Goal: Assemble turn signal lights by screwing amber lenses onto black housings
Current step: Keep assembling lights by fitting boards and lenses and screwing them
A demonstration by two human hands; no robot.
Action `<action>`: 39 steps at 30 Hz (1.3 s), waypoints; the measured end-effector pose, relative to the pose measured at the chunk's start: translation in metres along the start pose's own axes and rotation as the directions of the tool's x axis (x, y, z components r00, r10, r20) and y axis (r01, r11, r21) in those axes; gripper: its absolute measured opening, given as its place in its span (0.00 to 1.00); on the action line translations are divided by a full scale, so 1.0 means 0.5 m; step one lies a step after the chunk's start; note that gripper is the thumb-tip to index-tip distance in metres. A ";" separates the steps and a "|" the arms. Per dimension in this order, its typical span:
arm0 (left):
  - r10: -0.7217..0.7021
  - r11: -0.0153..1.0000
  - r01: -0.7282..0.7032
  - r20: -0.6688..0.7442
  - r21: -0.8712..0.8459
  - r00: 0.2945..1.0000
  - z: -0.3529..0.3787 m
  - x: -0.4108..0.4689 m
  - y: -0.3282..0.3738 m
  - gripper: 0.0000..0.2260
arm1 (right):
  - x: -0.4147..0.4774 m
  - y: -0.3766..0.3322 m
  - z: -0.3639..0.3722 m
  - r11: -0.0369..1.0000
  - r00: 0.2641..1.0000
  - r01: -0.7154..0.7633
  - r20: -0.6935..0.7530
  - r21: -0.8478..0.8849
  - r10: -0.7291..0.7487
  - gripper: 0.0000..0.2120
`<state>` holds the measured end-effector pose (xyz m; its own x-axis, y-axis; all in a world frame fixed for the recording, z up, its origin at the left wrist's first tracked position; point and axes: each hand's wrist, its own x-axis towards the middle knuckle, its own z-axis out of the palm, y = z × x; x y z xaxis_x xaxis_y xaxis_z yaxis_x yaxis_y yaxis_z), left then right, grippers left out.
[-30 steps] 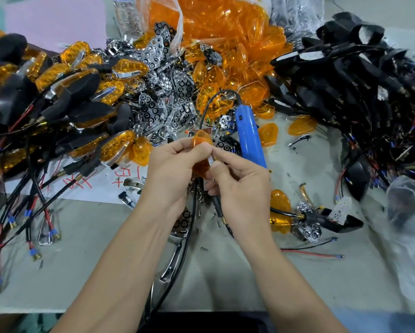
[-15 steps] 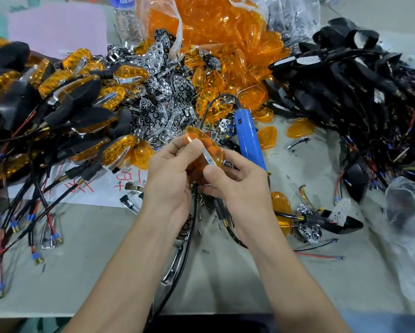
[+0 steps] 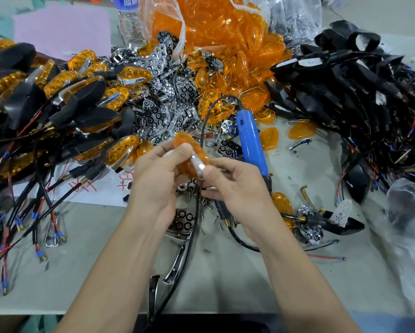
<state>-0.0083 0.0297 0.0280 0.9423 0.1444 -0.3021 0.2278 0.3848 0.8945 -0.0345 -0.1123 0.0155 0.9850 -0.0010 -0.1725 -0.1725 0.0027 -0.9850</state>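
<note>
Held up over the bench, the left hand grips an amber lens in curled fingers, while the right hand pinches the chrome trim strip lying across it, near the blue electric screwdriver.

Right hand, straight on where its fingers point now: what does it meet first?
The amber lens that the left hand holds; the right hand seems to be touching it.

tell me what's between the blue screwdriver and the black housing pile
Head view: two loose amber lenses and a chrome trim piece on the table, between blue screwdriver and black housings.
</note>
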 end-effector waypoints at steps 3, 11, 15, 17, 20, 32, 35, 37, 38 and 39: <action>0.323 0.886 -0.259 -0.112 0.384 0.940 -0.066 0.029 0.017 0.08 | 0.013 -0.004 -0.040 0.953 0.981 0.011 -0.182 -0.304 -0.069 0.05; 0.382 0.033 -0.337 0.300 0.941 0.874 -0.081 0.045 -0.028 0.12 | 0.005 0.017 0.016 0.385 0.980 -0.122 -0.172 -0.915 -0.099 0.17; 0.445 0.200 -0.373 0.255 0.906 0.858 -0.061 0.015 -0.046 0.15 | 0.009 0.028 0.020 0.420 0.974 -0.149 -0.207 -0.895 -0.096 0.12; 0.500 0.293 -0.419 0.235 0.860 0.833 -0.045 -0.006 -0.052 0.14 | 0.009 0.029 0.008 0.554 0.970 -0.144 -0.227 -0.820 -0.084 0.12; 0.449 0.494 -0.400 0.168 0.772 0.878 -0.018 -0.031 -0.047 0.16 | 0.006 0.018 0.000 0.836 0.984 -0.062 -0.172 -0.545 -0.039 0.14; 0.157 0.964 -0.206 0.269 0.166 0.950 0.010 -0.030 -0.030 0.16 | -0.026 0.005 0.011 0.999 0.999 -0.049 -0.019 -0.015 0.048 0.10; 0.140 0.971 -0.185 0.267 0.152 0.953 0.013 -0.030 -0.034 0.14 | -0.028 0.010 0.017 0.989 0.993 0.004 -0.118 -0.148 -0.021 0.15; 0.127 0.976 -0.168 0.258 0.142 0.958 0.014 -0.030 -0.035 0.10 | -0.029 0.011 0.020 0.974 0.983 0.048 -0.164 -0.223 -0.086 0.20; 0.117 0.978 -0.156 0.254 0.139 0.960 0.015 -0.030 -0.036 0.09 | -0.030 0.011 0.023 0.968 0.976 0.065 -0.186 -0.243 -0.112 0.21; 0.101 0.980 -0.140 0.257 0.138 0.961 0.015 -0.030 -0.036 0.09 | -0.031 0.011 0.026 0.966 0.969 0.069 -0.212 -0.248 -0.124 0.23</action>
<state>-0.0245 0.0137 0.0187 0.9917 -0.0568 -0.1152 0.1253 0.2311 0.9648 -0.0508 -0.0994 0.0131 0.9759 -0.2134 -0.0456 -0.0986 -0.2450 -0.9645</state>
